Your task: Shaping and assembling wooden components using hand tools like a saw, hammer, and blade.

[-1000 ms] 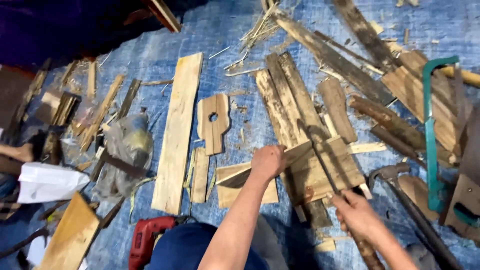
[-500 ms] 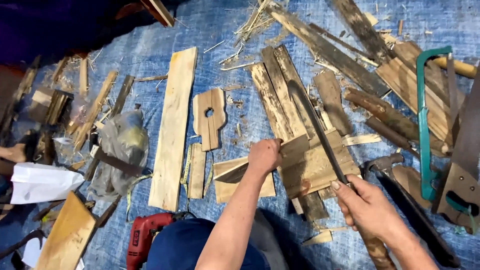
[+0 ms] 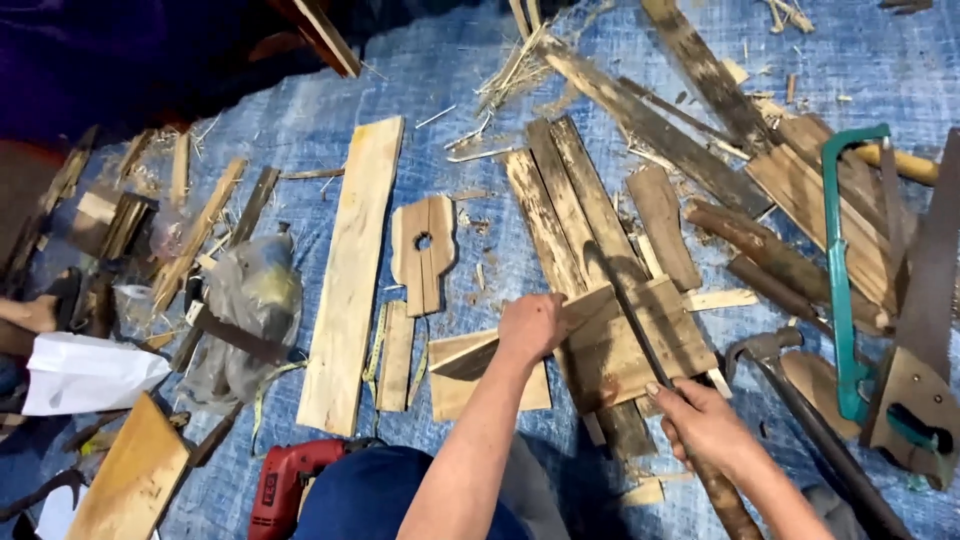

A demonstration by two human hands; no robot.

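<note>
Workpiece: pale, wedge-shaped wooden offcut (image 3: 480,355), rough-sawn, lying on stacked weathered planks (image 3: 570,200) over the blue tarpaulin (image 3: 470,80).
Left hand (image 3: 532,325): my fingers curled shut, pinning the offcut's upper end.
Right hand (image 3: 705,425): my fingers closed around a long dark-bladed machete (image 3: 628,310), blade resting across a square board (image 3: 640,345).

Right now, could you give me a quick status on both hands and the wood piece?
Left hand pressing down on the wooden piece. Right hand gripping a long dark blade laid across it. Claw hammer and green-framed saw lie close on the right.
</note>
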